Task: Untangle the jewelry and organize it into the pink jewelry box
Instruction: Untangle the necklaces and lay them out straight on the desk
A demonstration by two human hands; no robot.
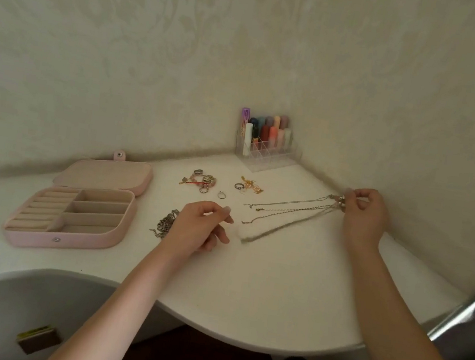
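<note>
The right hand [362, 215] pinches the pendant end of a bundle of necklaces [289, 214], its fingers curled around the small metal pieces there. The left hand [202, 223] hovers low over the table [245, 287] with its fingers loosely bent, thumb and forefinger close together; whether it holds a thin chain end I cannot tell, because the strands near it are blurred.

The bundle runs as a long line from the right hand down toward the left hand, so its long axis lies between the two hands, and the loose clasp ends point to the left hand. I judge that the left hand is the nearer one to take a single strand and draw it away from the others.

Just behind the left hand lies a heap of silver chain [166, 223]. Farther to the left of that hand stands the pink jewelry box [73, 211], open, its compartments seemingly without jewelry yet. Beyond both hands lie rings and bracelets [202, 182] and small gold earrings [249, 185], and farther back a clear organizer [268, 150] with cosmetics.
</note>
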